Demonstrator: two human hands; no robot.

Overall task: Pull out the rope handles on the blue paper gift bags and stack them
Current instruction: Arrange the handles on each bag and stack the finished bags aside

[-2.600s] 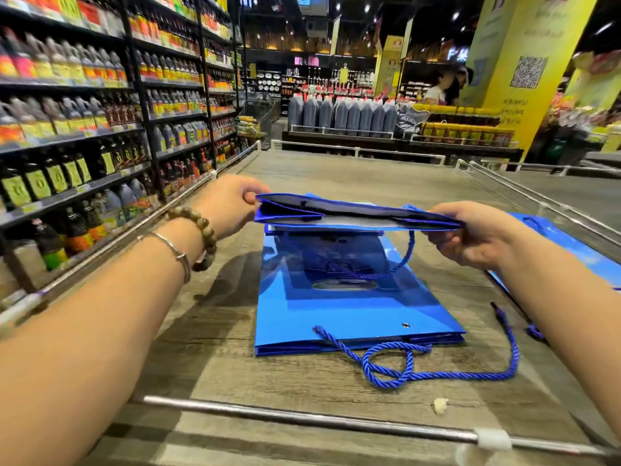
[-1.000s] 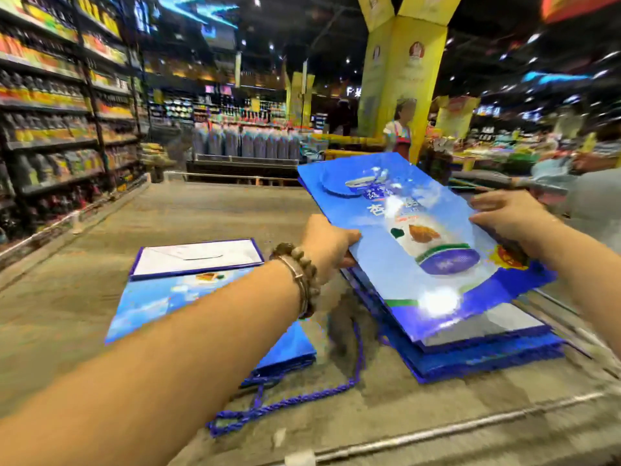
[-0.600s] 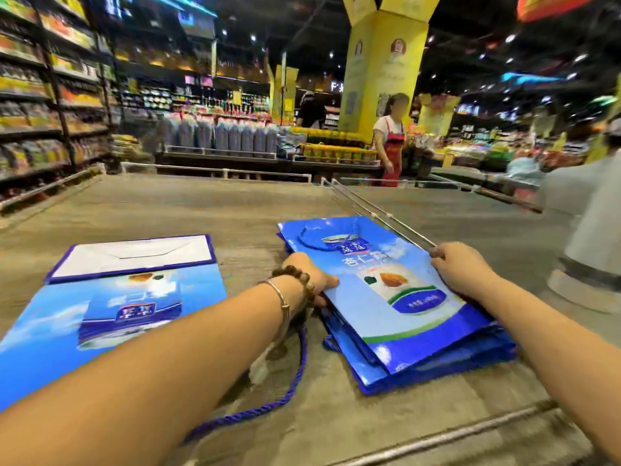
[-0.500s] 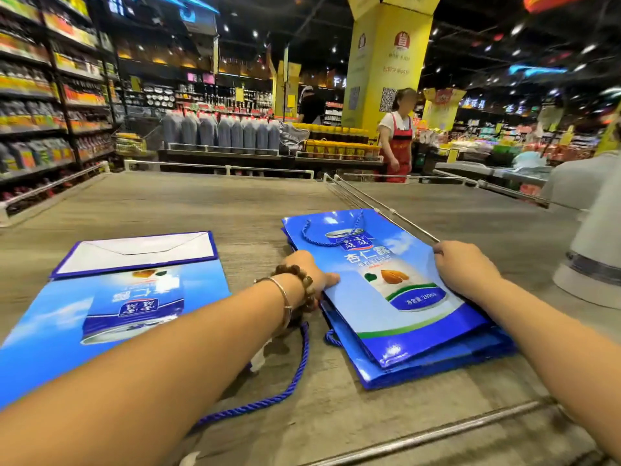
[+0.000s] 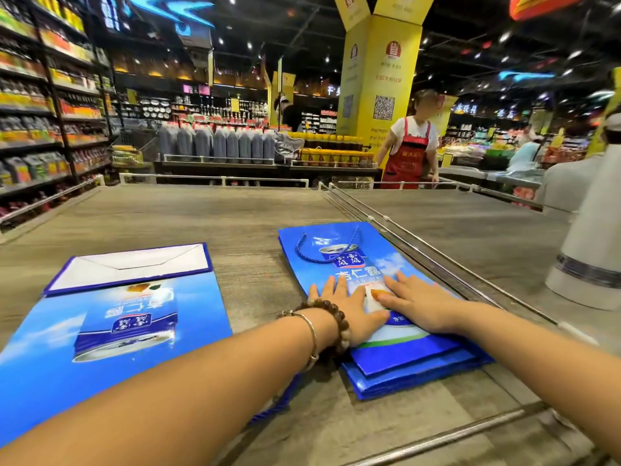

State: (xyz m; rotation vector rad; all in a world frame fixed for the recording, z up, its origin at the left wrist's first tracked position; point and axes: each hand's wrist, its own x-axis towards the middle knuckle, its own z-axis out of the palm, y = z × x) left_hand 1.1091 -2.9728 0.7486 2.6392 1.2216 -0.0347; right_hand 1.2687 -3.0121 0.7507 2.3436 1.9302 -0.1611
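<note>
A stack of flat blue paper gift bags (image 5: 413,361) lies on the wooden table at right of centre. Its top bag shows a printed can, and a blue rope handle (image 5: 322,247) loops over the bag's far end. My left hand (image 5: 349,311) and my right hand (image 5: 420,307) both press flat on that top bag, fingers spread, holding nothing. A second pile of blue gift bags (image 5: 111,324) lies at the left with a white folded bottom flap turned up at its far end. A blue rope (image 5: 279,398) trails from under my left forearm.
A metal rail (image 5: 420,243) runs along the table just right of the stack; another rail (image 5: 447,435) crosses the near edge. A white pillar base (image 5: 591,250) stands at the far right. A person in a red apron (image 5: 410,153) stands behind the table. Shelves of bottles line the left.
The bag I held by its sides now lies on the right stack. Both hands have moved from its edges onto its face and flattened out.
</note>
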